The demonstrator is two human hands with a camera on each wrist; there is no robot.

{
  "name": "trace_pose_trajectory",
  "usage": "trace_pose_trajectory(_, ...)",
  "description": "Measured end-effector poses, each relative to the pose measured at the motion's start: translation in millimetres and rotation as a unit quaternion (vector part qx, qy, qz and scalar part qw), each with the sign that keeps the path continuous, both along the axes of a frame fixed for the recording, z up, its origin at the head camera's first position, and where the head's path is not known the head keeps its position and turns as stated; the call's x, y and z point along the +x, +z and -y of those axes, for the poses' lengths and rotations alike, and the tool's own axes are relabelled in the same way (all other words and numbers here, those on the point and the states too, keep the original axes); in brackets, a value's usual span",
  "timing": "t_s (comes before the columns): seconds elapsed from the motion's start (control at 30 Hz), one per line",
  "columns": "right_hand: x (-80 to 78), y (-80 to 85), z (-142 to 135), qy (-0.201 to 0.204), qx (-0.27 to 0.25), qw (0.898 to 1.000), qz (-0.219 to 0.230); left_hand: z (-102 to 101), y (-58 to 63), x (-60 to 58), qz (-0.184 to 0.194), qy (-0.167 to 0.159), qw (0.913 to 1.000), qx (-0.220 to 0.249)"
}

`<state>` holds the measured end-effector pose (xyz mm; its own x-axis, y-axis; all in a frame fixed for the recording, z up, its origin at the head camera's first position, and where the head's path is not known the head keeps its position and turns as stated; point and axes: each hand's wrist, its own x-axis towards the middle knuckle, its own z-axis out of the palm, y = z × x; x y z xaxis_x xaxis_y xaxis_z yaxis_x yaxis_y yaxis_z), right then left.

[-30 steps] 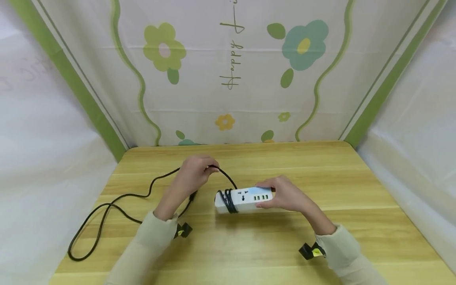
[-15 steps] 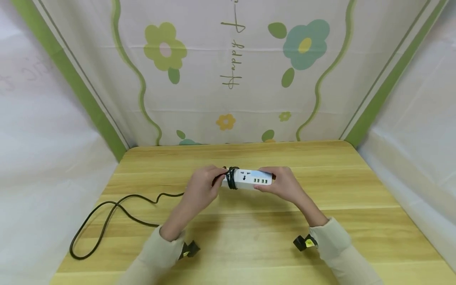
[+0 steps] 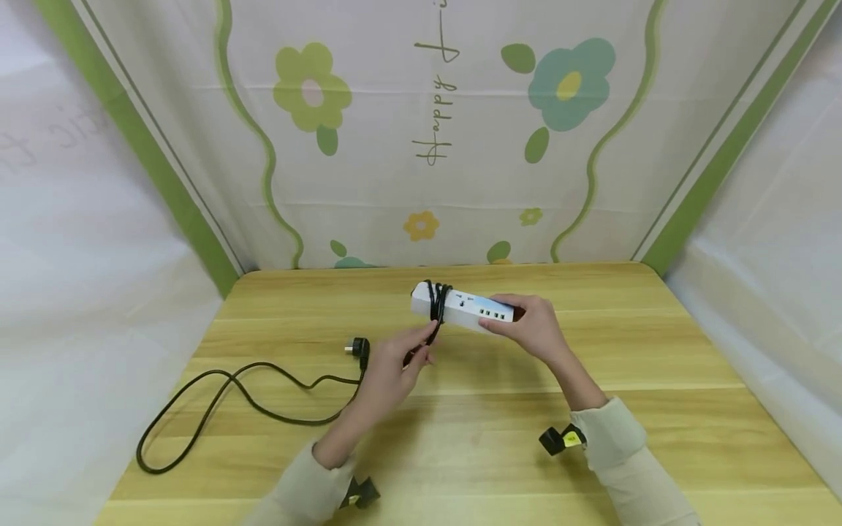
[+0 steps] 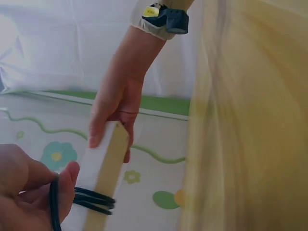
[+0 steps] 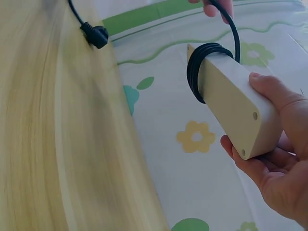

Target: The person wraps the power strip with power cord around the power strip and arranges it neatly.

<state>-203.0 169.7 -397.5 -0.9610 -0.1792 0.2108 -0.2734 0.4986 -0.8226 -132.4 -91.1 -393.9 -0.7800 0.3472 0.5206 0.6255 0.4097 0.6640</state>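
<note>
A white power strip (image 3: 460, 313) with sockets and several USB ports is held above the table, tilted, its left end farther back. My right hand (image 3: 534, 325) grips its right end between thumb and fingers. Near the left end, a black cable (image 5: 196, 72) is wound round the strip in several turns. My left hand (image 3: 391, 369) pinches the cable just in front of those turns, as the left wrist view also shows in the strand (image 4: 54, 204) at the thumb. The black plug (image 3: 360, 348) hangs or lies beside the left wrist; which one, I cannot tell.
A loose loop of the cable (image 3: 197, 376) lies on the left of the wooden table (image 3: 500, 467). A white curtain with printed flowers (image 3: 368, 183) rises behind the table's back edge. White sheets (image 3: 85, 241) hang at both sides.
The left hand has carried the cable over the strip and down to its front side. The strip has risen and tilted away at its left end, and the plug has come into view.
</note>
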Motion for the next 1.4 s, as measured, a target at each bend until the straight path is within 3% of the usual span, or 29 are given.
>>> trace_pose_trajectory(0.2, -2.5, 2.2, -3.8, -0.007, -0.067, 0.997, 0.045, -2.5, -11.8, -4.1, 0.08, -0.051, 0.9944, 0.046)
trace_pose_trajectory(0.37, -5.2, 5.7, -4.2, -0.001, -0.124, 0.989, 0.085, 4.6, -28.3, -16.4, 0.147, -0.067, 0.9835, 0.081)
trace_pose_trajectory(0.57, -5.5, 12.6, -6.0, 0.018, -0.203, 0.974, 0.101, 14.3, -37.3, -25.4, 0.181, -0.083, 0.9791, 0.043)
trace_pose_trajectory(0.73, -6.1, 16.9, -9.1, 0.024, -0.253, 0.961, 0.11, 18.7, -44.5, -31.3, 0.18, -0.082, 0.9802, 0.017)
trace_pose_trajectory(0.87, -4.4, 19.2, -9.8, 0.052, -0.31, 0.941, 0.127, 21.2, -51.7, -37.6, 0.19, -0.092, 0.9773, 0.023)
trace_pose_trajectory(1.0, -0.6, 23.7, -8.4, 0.1, -0.354, 0.919, 0.141, 24.3, -58.6, -45.9, 0.205, -0.078, 0.9756, 0.012)
trace_pose_trajectory(1.07, 2.1, 26.0, -8.1, 0.12, -0.35, 0.917, 0.147, 26.8, -61.2, -50.5, 0.204, -0.063, 0.977, 0.001)
trace_pose_trajectory(1.23, 10.8, 28.4, -9.4, 0.168, -0.31, 0.925, 0.143, 33.7, -57.6, -58.9, 0.189, -0.013, 0.9812, -0.033)
trace_pose_trajectory(1.4, 18.7, 25.9, -9.0, 0.216, -0.294, 0.921, 0.133, 36.6, -52.4, -65.4, 0.199, 0.013, 0.9779, -0.062)
